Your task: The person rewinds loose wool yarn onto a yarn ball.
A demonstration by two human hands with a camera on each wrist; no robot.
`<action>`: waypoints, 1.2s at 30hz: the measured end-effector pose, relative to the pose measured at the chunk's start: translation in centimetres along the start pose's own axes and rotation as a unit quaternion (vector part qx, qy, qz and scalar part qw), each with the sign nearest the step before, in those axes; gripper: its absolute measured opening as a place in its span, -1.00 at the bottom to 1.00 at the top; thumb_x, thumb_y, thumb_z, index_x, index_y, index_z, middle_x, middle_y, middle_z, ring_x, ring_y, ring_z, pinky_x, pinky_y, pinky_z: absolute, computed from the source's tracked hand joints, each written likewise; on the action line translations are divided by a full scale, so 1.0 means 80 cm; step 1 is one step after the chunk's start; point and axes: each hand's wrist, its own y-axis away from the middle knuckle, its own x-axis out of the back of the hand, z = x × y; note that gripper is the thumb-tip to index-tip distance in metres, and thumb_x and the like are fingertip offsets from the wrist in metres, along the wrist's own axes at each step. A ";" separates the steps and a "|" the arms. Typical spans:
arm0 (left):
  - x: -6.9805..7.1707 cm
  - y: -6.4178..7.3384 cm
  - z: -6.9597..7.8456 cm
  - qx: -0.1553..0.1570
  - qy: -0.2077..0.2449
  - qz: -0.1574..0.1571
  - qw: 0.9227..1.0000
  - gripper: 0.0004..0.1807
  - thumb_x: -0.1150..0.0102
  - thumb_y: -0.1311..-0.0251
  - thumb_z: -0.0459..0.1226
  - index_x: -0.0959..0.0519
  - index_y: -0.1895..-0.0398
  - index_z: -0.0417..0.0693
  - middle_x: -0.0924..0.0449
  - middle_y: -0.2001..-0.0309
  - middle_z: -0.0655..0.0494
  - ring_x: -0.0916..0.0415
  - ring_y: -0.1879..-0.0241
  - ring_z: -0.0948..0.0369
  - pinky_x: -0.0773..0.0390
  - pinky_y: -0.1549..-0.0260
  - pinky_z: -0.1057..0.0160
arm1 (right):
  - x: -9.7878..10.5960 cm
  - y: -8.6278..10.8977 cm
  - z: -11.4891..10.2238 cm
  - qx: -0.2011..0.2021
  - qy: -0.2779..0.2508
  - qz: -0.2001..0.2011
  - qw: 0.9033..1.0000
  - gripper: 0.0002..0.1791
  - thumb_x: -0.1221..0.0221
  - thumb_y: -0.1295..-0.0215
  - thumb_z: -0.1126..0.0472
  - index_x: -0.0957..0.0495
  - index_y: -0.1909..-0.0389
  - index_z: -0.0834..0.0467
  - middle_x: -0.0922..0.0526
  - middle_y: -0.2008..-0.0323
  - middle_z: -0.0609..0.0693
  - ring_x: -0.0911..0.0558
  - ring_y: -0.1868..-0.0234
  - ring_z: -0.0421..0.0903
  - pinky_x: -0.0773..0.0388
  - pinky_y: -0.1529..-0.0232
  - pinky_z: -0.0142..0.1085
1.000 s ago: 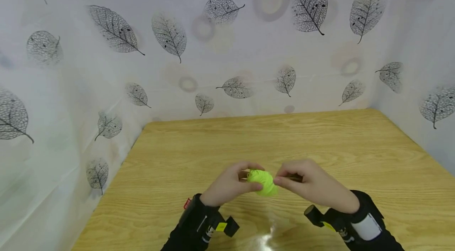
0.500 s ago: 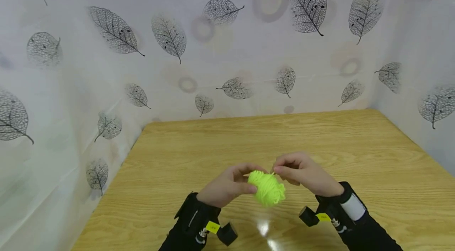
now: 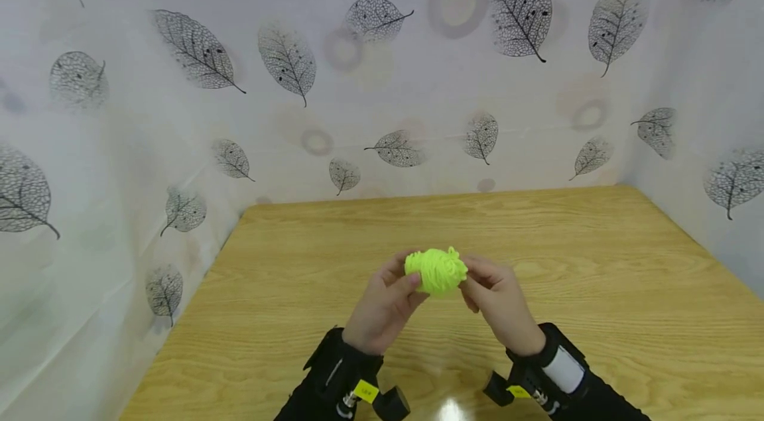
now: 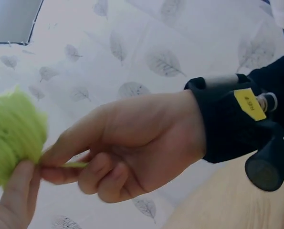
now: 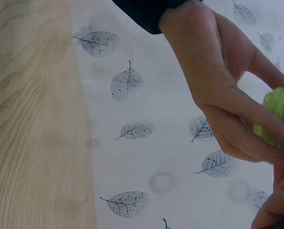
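A small ball of neon yellow-green yarn (image 3: 438,270) is held up above the table. My left hand (image 3: 383,311) grips its left side, the thumb across the front and the fingers behind. At the ball's right end, my right hand (image 3: 501,298) pinches a strand between thumb and fingertips. In the left wrist view the strand (image 4: 75,165) runs through the right hand (image 4: 127,143), whose other fingers are curled. The right wrist view has the left hand (image 5: 227,95) around the yarn ball (image 5: 280,114), with part of the right hand (image 5: 278,205) at the corner.
Below the hands lies a wood-grain table (image 3: 334,242). White sheeting (image 3: 418,89) printed with dark leaves stands behind it and along both sides. Each wrist carries a black band with a small camera (image 3: 390,402).
Both hands have lifted the yarn ball up and slightly away from the body. The ball has turned, and the right hand has shifted from its top to its right end.
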 end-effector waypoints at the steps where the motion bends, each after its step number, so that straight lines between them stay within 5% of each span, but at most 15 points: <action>1: -0.002 0.000 -0.003 -0.007 0.003 0.022 1.000 -0.67 -0.21 -0.13 -0.27 -0.42 0.03 -0.02 -0.43 0.04 0.10 -0.46 0.08 0.26 -0.48 0.03 0.36 | -0.003 0.002 0.000 -0.004 0.020 0.015 1.000 -0.71 0.02 -0.28 0.53 -0.60 0.11 0.27 -0.43 0.55 -0.10 -0.26 0.73 -0.17 -0.19 0.81 -0.25; 6: -0.013 -0.002 -0.020 -0.046 -0.042 0.124 0.990 -0.64 -0.22 -0.11 -0.31 -0.33 0.07 -0.10 -0.38 0.02 0.01 -0.44 0.06 0.18 -0.47 0.00 0.29 | -0.016 0.007 0.000 -0.059 0.038 0.059 0.996 -0.78 -0.01 -0.31 0.43 -0.54 0.10 0.38 -0.38 0.59 -0.06 -0.32 0.70 -0.24 -0.26 0.78 -0.37; 12: -0.018 -0.001 -0.036 -0.130 -0.141 0.167 0.967 -0.54 -0.29 -0.04 -0.31 -0.30 0.05 -0.25 -0.32 -0.04 -0.10 -0.41 0.00 0.04 -0.50 0.08 0.27 | -0.020 0.010 -0.005 -0.150 -0.082 0.029 0.985 -0.75 0.05 -0.37 0.37 -0.57 0.11 0.11 -0.45 0.52 -0.08 -0.41 0.54 -0.26 -0.34 0.58 -0.49; 15: -0.016 -0.001 -0.043 -0.182 -0.208 0.171 0.946 -0.55 -0.27 -0.04 -0.37 -0.28 0.08 -0.33 -0.30 -0.06 -0.14 -0.40 -0.02 0.02 -0.49 0.07 0.28 | -0.018 0.010 -0.009 -0.191 -0.168 -0.009 0.967 -0.72 0.09 -0.39 0.35 -0.55 0.10 0.04 -0.51 0.38 -0.09 -0.46 0.39 -0.23 -0.38 0.47 -0.47; 19: -0.014 -0.002 -0.052 -0.241 -0.313 0.181 0.901 -0.62 -0.25 -0.02 -0.48 -0.28 0.16 -0.34 -0.31 -0.07 -0.21 -0.41 -0.02 0.01 -0.49 0.06 0.18 | -0.016 0.008 -0.011 -0.223 -0.266 -0.059 0.936 -0.67 0.22 -0.43 0.34 -0.46 -0.03 0.10 -0.50 0.20 -0.10 -0.46 0.23 -0.20 -0.41 0.32 -0.40; 22: -0.013 -0.003 -0.058 -0.245 -0.362 0.180 0.881 -0.65 -0.25 -0.02 -0.48 -0.29 0.20 -0.31 -0.32 -0.12 -0.27 -0.40 -0.05 0.00 -0.51 0.08 0.03 | -0.014 0.005 -0.010 -0.249 -0.276 -0.068 0.926 -0.71 0.23 -0.46 0.28 -0.36 -0.08 0.15 -0.48 0.15 -0.08 -0.45 0.18 -0.20 -0.43 0.22 -0.37; 25: -0.012 -0.003 -0.060 -0.215 -0.379 0.167 0.885 -0.67 -0.23 -0.09 -0.41 -0.30 0.17 -0.28 -0.31 -0.18 -0.26 -0.38 -0.10 0.02 -0.47 0.02 -0.04 | -0.006 -0.001 -0.004 -0.278 -0.243 -0.060 0.927 -0.72 0.16 -0.47 0.19 -0.30 -0.11 0.18 -0.47 0.11 -0.07 -0.45 0.15 -0.19 -0.43 0.16 -0.35; 32: 0.003 -0.011 -0.062 -0.111 -0.304 0.193 0.926 -0.68 -0.14 -0.20 -0.33 -0.34 0.05 -0.30 -0.43 -0.04 -0.15 -0.44 -0.01 0.06 -0.49 0.01 0.12 | 0.040 -0.019 0.027 -0.307 -0.233 -0.120 0.915 -0.76 0.16 -0.47 0.21 -0.42 0.01 0.15 -0.55 0.17 -0.09 -0.50 0.17 -0.20 -0.48 0.16 -0.35; 36: 0.017 -0.018 -0.067 -0.060 -0.295 0.207 0.931 -0.61 -0.17 -0.16 -0.37 -0.38 -0.04 -0.31 -0.45 -0.01 -0.15 -0.48 0.03 0.05 -0.53 0.07 0.17 | 0.056 -0.022 0.051 -0.330 -0.218 -0.150 0.906 -0.74 0.12 -0.45 0.24 -0.40 -0.03 0.24 -0.60 0.19 -0.08 -0.55 0.18 -0.19 -0.51 0.20 -0.36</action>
